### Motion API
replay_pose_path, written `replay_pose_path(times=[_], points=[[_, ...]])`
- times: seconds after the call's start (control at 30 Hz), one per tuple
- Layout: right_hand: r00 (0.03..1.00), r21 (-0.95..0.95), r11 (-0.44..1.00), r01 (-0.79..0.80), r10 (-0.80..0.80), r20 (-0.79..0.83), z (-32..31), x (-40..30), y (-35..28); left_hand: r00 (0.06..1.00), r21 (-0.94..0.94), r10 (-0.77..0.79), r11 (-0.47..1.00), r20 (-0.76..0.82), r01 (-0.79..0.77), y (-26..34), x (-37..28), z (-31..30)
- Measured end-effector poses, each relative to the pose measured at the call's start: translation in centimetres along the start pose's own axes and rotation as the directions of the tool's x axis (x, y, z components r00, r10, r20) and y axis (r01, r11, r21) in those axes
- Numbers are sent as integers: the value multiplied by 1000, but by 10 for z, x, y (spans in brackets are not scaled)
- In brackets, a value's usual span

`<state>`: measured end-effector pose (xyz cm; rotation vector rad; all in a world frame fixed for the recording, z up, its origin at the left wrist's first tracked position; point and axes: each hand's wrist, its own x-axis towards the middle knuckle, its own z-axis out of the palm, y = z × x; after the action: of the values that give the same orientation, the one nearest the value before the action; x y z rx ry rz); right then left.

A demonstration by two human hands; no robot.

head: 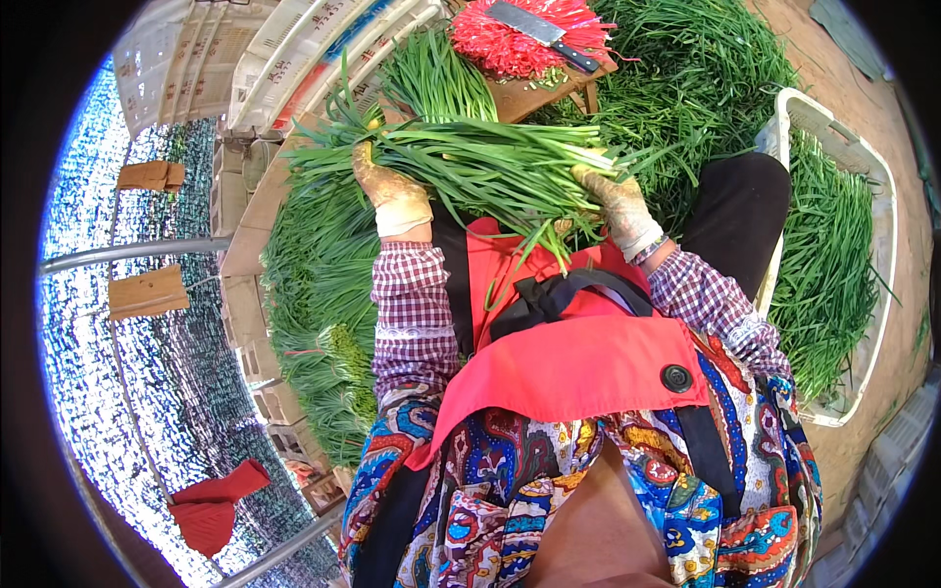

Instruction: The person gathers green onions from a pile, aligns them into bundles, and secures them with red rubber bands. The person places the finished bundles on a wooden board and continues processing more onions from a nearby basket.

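A loose bundle of long green leafy stalks, probably Chinese chives (485,158), stretches crosswise between both hands above the lap. My left hand (390,187), in a stained pale glove, grips the bundle's left end. At its right end, my right hand (617,202), gloved as well, is closed around the stalks; its fingertips are partly covered by leaves. Just beyond, another bunch of chives (445,81) lies against a low wooden stool (529,95). On the stool, a cleaver (526,23) with a black handle rests on a heap of pink-red plastic ties (485,44).
Heaped chives (684,88) cover the ground ahead. To the right stands a white plastic crate (889,257) holding more chives. Tied bunches (316,367) lie at the left. White crates (309,59) stand at the upper left, near metal poles (147,251).
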<state>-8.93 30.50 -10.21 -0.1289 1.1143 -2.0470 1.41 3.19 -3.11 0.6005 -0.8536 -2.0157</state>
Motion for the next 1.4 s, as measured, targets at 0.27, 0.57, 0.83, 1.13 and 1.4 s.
replay_pose_path(times=[0.27,0.57,0.83,1.13,1.4], points=[[914,-236,971,-50,139,381,-35,8,-15,997,36,-14,999,-72,16,-5,10,-19],[887,-335,942,0,154,434,-67,14,-29,993,96,0,995,-116,11,-14,16,-32],[979,86,996,-39,20,202,-100,23,-37,998,23,-9,1000,-55,10,2,14,-20],[995,236,966,-103,98,35,-47,21,-18,999,13,-30,999,-12,30,-6,18,-34],[850,-446,724,527,-435,298,-12,-8,-59,988,-30,53,998,-145,-58,-1,3,-2]])
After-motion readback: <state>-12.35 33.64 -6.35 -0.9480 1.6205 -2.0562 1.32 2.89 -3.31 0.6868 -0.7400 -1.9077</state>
